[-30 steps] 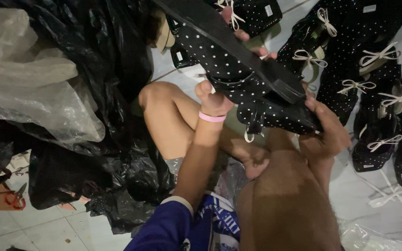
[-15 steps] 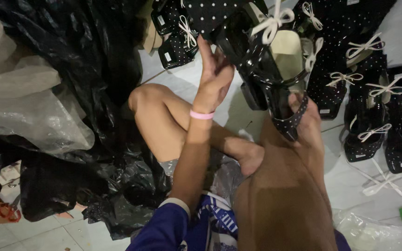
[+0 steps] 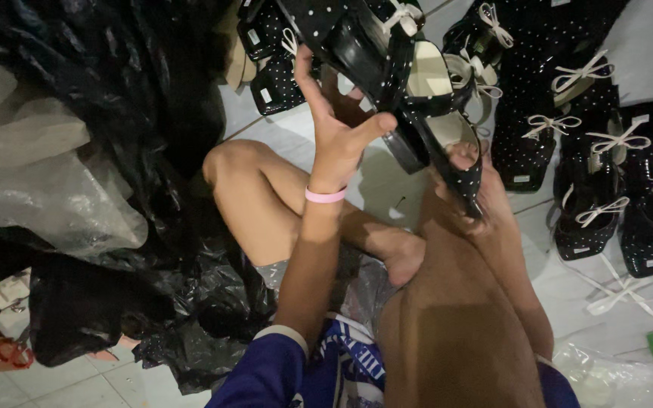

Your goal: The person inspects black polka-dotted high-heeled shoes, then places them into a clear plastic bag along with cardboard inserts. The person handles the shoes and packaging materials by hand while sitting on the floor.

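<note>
head view: black white-dotted sandals (image 3: pixel 410 83), cream insoles, white bows.

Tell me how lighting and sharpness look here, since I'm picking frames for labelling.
Head view: dim overall; glare on the black plastic bags and glossy polka-dot shoe held by the left hand and right hand; soft shadow on the floor tiles; edges slightly soft, corners darkest.
</note>
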